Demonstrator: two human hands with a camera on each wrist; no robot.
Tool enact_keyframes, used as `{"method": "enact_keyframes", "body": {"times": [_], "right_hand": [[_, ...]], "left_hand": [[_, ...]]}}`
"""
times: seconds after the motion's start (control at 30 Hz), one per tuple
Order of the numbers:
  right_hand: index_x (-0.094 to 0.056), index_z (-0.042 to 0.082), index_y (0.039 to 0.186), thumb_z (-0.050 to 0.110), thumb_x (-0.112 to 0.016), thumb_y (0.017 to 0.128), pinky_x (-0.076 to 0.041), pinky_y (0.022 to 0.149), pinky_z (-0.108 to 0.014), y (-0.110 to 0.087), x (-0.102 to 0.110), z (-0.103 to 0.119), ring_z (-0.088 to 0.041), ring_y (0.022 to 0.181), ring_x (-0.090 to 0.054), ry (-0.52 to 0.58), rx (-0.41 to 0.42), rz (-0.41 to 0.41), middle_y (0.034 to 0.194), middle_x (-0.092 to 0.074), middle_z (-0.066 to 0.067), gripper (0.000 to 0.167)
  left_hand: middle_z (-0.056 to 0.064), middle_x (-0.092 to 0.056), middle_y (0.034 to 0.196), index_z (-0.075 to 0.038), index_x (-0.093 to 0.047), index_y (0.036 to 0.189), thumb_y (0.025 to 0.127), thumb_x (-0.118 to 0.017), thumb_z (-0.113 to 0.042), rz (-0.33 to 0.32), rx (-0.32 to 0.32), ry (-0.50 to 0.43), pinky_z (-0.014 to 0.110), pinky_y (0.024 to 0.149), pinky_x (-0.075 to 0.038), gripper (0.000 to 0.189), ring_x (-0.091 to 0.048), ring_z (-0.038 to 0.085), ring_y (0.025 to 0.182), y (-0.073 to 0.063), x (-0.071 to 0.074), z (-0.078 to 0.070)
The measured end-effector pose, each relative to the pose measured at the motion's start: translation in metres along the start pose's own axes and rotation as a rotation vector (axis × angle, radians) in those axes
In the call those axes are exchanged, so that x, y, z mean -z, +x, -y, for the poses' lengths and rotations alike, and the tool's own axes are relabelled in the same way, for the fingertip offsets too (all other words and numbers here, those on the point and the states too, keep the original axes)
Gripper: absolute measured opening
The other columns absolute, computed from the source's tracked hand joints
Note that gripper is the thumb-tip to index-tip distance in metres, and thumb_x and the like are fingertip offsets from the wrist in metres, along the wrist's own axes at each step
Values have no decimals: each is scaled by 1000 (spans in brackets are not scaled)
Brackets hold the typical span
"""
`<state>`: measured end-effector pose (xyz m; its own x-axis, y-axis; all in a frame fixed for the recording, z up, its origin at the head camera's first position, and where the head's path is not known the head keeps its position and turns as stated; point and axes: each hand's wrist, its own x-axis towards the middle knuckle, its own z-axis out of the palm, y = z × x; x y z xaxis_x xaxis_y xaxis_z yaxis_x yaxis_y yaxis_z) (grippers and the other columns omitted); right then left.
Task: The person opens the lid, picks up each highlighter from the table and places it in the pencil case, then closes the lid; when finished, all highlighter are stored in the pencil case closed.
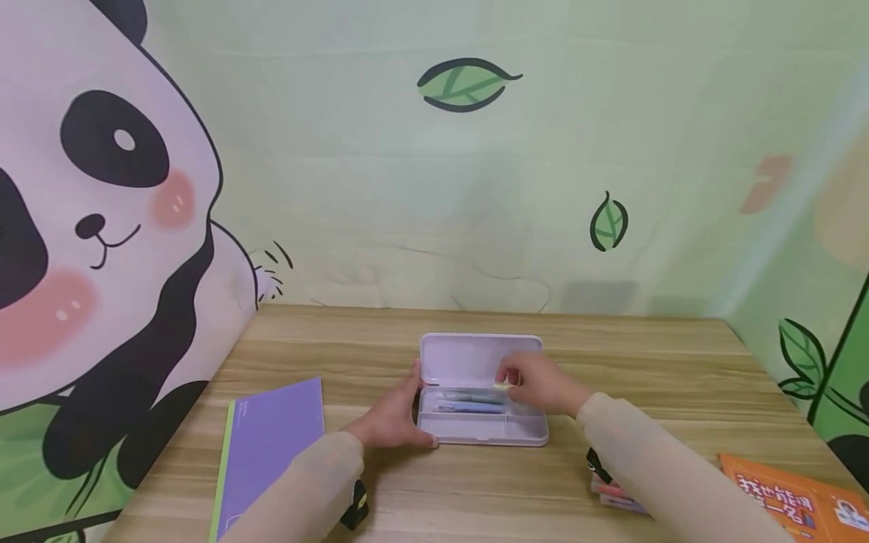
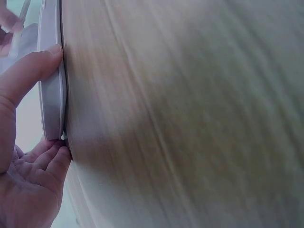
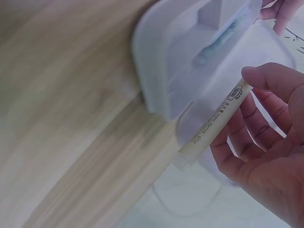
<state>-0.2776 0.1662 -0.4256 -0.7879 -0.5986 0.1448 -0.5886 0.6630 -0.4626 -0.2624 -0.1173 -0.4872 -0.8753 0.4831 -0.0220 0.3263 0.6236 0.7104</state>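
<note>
A white pencil case (image 1: 470,428) lies on the wooden table with its lid tipped back. Several pens (image 1: 468,408) are in its rear compartment; the front compartments are visible too. My left hand (image 1: 390,418) grips the case at its left end, thumb on the front edge and fingers toward the back; the left wrist view shows the thumb (image 2: 35,71) against the case's side. My right hand (image 1: 543,383) is over the right part of the case. Between its thumb and fingers it pinches a pale yellow highlighter (image 3: 216,121), printed with dark lettering.
A purple notebook (image 1: 278,430) with a green spine lies to the left. At the right front are an orange book (image 1: 801,494) and some pinkish items (image 1: 614,494), partly hidden by the right sleeve. Behind the table stands a wall (image 1: 380,188) printed with a panda and leaves.
</note>
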Motion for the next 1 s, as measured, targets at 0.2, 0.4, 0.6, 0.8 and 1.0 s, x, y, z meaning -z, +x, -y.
{"method": "enact_keyframes", "body": {"times": [0.2, 0.4, 0.6, 0.8, 1.0], "right_hand": [[-67, 5, 87, -3, -69, 74, -41, 62, -23, 20, -4, 13, -9, 67, -46, -37, 3, 3, 71, -56, 0, 16], [-68, 3, 87, -3, -68, 73, -41, 63, -22, 37, -15, 23, -9, 67, -47, -35, 30, 11, 71, -58, -4, 15], [-68, 5, 83, -2, -70, 73, -40, 63, -23, 48, -32, 29, -10, 67, -46, -33, 26, 20, 70, -58, -3, 13], [-68, 7, 80, -1, -73, 74, -41, 63, -24, 53, -48, 31, -10, 67, -46, -10, 6, 43, 69, -58, -2, 11], [-68, 4, 82, -3, -71, 73, -39, 62, -22, 55, -54, 33, -9, 66, -45, 2, 42, 45, 68, -57, -2, 11]], "left_hand": [[10, -49, 134, -2, 6, 154, 61, -91, -28, 0, 6, 0, 43, 113, -30, 137, -44, 21, 123, 0, 0, 2], [8, -50, 129, 0, 5, 154, 61, -91, -27, -1, -20, -13, 43, 111, -32, 136, -46, 21, 119, 0, 0, 2], [7, -49, 127, -1, 5, 154, 61, -91, -28, 3, -26, -14, 42, 110, -33, 136, -46, 20, 117, 1, -1, 3], [7, -50, 127, 0, 5, 153, 61, -91, -29, 3, -34, -5, 42, 109, -34, 137, -47, 20, 116, 0, -1, 2], [7, -51, 128, 2, 5, 153, 61, -91, -27, 3, -36, -5, 42, 109, -34, 136, -47, 19, 117, 0, 0, 2]]}}
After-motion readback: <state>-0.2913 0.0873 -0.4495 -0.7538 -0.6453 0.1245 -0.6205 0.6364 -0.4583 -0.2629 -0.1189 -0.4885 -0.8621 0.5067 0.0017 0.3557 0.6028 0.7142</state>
